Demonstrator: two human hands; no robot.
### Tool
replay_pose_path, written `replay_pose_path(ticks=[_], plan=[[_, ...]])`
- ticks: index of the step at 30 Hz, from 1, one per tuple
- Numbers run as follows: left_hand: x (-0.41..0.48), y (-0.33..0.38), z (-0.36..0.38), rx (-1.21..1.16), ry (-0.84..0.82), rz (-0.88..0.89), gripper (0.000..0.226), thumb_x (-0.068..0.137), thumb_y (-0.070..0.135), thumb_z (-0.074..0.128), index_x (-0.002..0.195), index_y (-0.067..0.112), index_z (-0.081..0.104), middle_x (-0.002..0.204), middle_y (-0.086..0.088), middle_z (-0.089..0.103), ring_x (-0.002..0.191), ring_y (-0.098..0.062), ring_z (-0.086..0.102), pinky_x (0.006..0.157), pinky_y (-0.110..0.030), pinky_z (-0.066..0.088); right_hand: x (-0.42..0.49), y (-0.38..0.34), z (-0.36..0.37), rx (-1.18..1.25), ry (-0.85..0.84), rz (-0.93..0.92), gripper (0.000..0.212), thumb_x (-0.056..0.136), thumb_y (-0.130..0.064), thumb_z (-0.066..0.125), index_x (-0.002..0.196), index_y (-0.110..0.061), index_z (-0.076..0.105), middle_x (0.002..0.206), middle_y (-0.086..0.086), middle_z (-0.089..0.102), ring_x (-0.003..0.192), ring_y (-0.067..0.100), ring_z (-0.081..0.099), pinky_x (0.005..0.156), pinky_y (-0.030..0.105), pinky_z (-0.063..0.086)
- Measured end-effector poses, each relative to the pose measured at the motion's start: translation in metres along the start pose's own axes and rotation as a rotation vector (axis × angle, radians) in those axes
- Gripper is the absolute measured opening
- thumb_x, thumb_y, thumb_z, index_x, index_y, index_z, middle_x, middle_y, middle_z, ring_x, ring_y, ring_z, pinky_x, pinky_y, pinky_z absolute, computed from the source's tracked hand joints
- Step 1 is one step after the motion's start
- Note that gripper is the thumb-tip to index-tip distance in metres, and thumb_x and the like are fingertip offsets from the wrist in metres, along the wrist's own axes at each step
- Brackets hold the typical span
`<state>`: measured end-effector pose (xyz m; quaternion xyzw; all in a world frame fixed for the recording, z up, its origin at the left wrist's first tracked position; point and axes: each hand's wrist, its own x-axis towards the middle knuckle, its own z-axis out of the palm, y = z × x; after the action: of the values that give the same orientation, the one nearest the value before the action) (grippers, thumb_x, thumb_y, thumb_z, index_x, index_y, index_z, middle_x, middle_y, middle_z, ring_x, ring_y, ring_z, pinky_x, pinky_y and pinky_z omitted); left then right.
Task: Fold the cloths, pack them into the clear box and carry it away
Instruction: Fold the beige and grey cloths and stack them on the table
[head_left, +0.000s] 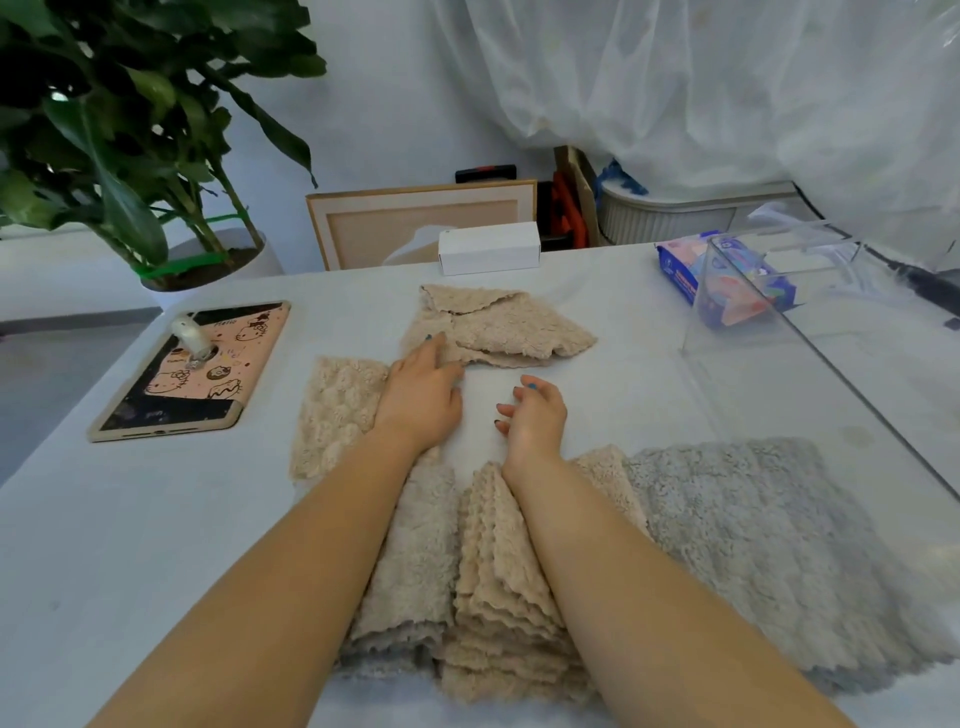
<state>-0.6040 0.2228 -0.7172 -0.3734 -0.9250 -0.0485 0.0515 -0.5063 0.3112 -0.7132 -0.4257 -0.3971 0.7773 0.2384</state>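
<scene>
Stacked beige cloths (498, 597) fill the near edge of the white table (156, 519), both forearms passing over them. The left hand (421, 400) lies palm down with its fingers straight, the tips touching the near edge of a loose, crumpled beige cloth (498, 327) at mid-table; it grasps nothing. The right hand (535, 415) sits just beside it over bare tabletop, fingers loosely curled and empty.

A folded beige cloth (337, 410) lies flat just left of the left wrist, and a grey cloth (753, 545) lies spread beside the stack on the right. The clear box (810, 343) stands at the right side of the table, well apart from both hands, with no cloth visible inside. A blue packet of wipes (680, 270) lies at its far corner, partly seen through the wall. A tablet in a pink cartoon case (192, 369) rests at the left, a white carton (488, 247) at the far edge.

Folding appears to be the step in hand, with packing and carrying not yet begun. The next move likely calls for the left hand to draw the crumpled cloth closer and both hands to flatten it, then bring its edges together so it can join the folded one.
</scene>
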Motion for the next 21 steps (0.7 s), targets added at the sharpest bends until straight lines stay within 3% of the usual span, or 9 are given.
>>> replay_pose_path(ticks=[2,4,6,9,12,15,18,19,21], plan=[[0.001,0.003,-0.001,0.051,-0.064,-0.089,0.042,0.091,0.021,0.041,0.13,0.014,0.055,0.154,-0.013,0.027,0.139,-0.031,0.028,0.111,-0.043,0.023,-0.001,0.0,-0.001,-0.012,-0.005,-0.011,0.022,0.098,-0.006,0.036,0.106,-0.015,0.054,0.084,-0.001,0.052,0.067,0.013,0.053,0.054,0.024,0.041],[0.003,0.005,-0.001,0.103,-0.084,-0.13,0.039,0.09,0.018,0.04,0.124,0.01,0.058,0.141,-0.012,0.043,0.126,-0.031,0.041,0.105,-0.042,0.029,-0.004,0.002,0.0,-0.032,-0.011,-0.025,0.025,0.097,-0.004,0.036,0.11,-0.013,0.055,0.083,0.0,0.052,0.068,0.013,0.052,0.055,0.024,0.041],[0.006,0.002,0.0,0.031,-0.029,-0.122,0.037,0.09,0.013,0.041,0.121,0.01,0.059,0.128,-0.009,0.051,0.115,-0.03,0.048,0.1,-0.04,0.033,-0.006,0.003,0.0,-0.099,-0.034,-0.075,0.032,0.095,-0.003,0.036,0.118,-0.014,0.054,0.098,0.003,0.055,0.075,0.016,0.055,0.061,0.026,0.044],[0.007,-0.004,-0.01,-0.32,0.147,-0.041,0.032,0.094,0.011,0.048,0.122,0.013,0.064,0.116,-0.007,0.058,0.104,-0.027,0.055,0.092,-0.037,0.042,-0.013,0.004,0.0,-0.356,-0.067,-0.245,0.045,0.092,-0.002,0.04,0.135,-0.018,0.043,0.133,0.002,0.039,0.085,0.017,0.056,0.071,0.027,0.043],[0.001,0.0,-0.048,-0.685,0.395,0.022,0.016,0.091,0.013,0.061,0.104,0.009,0.07,0.098,-0.003,0.063,0.085,-0.007,0.056,0.076,-0.013,0.04,-0.023,0.0,0.001,-0.539,-0.091,-0.474,0.07,0.088,0.001,0.048,0.149,-0.022,0.023,0.149,0.004,0.017,0.113,0.021,0.051,0.083,0.022,0.04],[-0.008,0.009,-0.092,-0.875,0.418,0.029,0.006,0.084,0.008,0.067,0.09,0.009,0.069,0.091,0.003,0.066,0.076,0.008,0.054,0.069,-0.006,0.038,-0.04,-0.012,0.007,-0.64,-0.077,-0.619,0.09,0.085,-0.003,0.06,0.153,-0.029,0.007,0.158,0.003,-0.008,0.136,0.019,0.031,0.079,0.019,0.038],[-0.019,0.015,-0.127,-1.044,0.351,0.031,0.013,0.084,0.001,0.065,0.086,0.014,0.066,0.088,0.008,0.065,0.074,0.011,0.056,0.068,-0.006,0.042,-0.053,-0.028,0.012,-0.763,0.006,-0.743,0.081,0.085,-0.014,0.065,0.15,-0.03,0.019,0.159,0.003,-0.007,0.144,0.024,0.017,0.097,0.024,0.037],[-0.023,0.014,-0.136,-1.11,0.344,0.028,0.016,0.085,-0.001,0.063,0.087,0.015,0.065,0.089,0.009,0.065,0.072,0.009,0.057,0.066,-0.008,0.044,-0.057,-0.034,0.012,-0.819,0.044,-0.75,0.071,0.085,-0.017,0.064,0.146,-0.029,0.03,0.158,0.004,0.001,0.143,0.027,0.02,0.104,0.031,0.036],[-0.035,0.009,-0.155,-1.208,0.355,-0.005,0.021,0.089,-0.001,0.057,0.095,0.018,0.065,0.082,0.016,0.064,0.061,0.001,0.053,0.057,-0.014,0.044,-0.064,-0.05,0.011,-0.988,0.132,-0.761,0.044,0.086,-0.022,0.057,0.13,-0.024,0.05,0.148,0.005,0.027,0.129,0.031,0.034,0.097,0.039,0.04]])
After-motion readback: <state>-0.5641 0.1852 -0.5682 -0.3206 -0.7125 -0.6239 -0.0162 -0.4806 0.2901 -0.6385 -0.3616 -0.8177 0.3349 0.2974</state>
